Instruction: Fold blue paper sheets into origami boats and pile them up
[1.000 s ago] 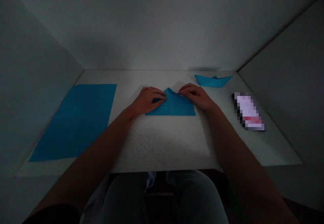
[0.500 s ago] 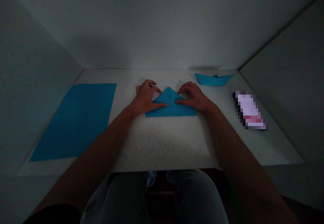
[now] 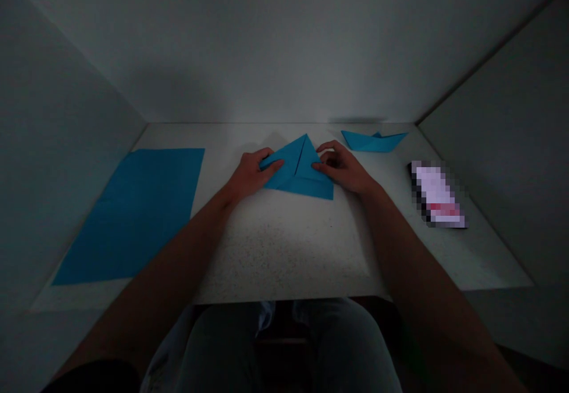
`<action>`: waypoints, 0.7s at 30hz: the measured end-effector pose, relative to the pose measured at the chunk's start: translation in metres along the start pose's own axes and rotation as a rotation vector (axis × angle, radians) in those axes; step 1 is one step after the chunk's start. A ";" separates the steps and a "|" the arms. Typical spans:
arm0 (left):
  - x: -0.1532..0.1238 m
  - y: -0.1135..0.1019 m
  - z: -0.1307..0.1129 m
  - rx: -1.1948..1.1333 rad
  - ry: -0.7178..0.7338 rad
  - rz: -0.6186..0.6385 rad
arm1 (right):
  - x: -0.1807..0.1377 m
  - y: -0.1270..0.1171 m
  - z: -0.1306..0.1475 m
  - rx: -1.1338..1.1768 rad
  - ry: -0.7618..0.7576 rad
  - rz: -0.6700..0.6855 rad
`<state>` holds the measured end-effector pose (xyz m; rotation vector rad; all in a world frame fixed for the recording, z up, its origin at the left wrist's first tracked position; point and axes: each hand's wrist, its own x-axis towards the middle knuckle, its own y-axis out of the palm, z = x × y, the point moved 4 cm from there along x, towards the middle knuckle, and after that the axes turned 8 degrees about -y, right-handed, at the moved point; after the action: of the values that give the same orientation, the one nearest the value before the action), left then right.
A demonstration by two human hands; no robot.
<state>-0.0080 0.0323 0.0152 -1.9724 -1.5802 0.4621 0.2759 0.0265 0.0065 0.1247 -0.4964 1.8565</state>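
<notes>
A blue folded paper (image 3: 300, 171), triangular on top with a strip below, is tilted and partly raised off the white table (image 3: 284, 245). My left hand (image 3: 251, 173) grips its left side, thumb on top. On the other side, my right hand (image 3: 342, 168) pinches the paper's right edge. Both hands are closed on the paper at the middle of the table.
A flat blue sheet (image 3: 133, 212) lies at the left. A finished blue paper boat (image 3: 373, 141) sits at the back right. A phone (image 3: 438, 194) lies at the right. White walls enclose the table on three sides. My knees show below the front edge.
The folded paper lay flat with my fingers pressing its creases; now both hands have lifted and turned it, its point swung up and to the right.
</notes>
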 end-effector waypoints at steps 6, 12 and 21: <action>-0.004 0.002 0.003 -0.303 0.085 -0.050 | 0.005 -0.008 -0.002 -0.009 -0.094 -0.163; -0.005 0.004 0.001 -0.082 0.271 0.074 | 0.006 -0.021 -0.013 -0.072 -0.018 -0.302; 0.003 0.003 0.010 0.020 0.335 -0.002 | 0.001 -0.023 -0.019 0.010 0.058 -0.294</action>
<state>-0.0112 0.0370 0.0056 -1.9147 -1.3602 0.1349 0.3003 0.0411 -0.0043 0.1423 -0.4047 1.5703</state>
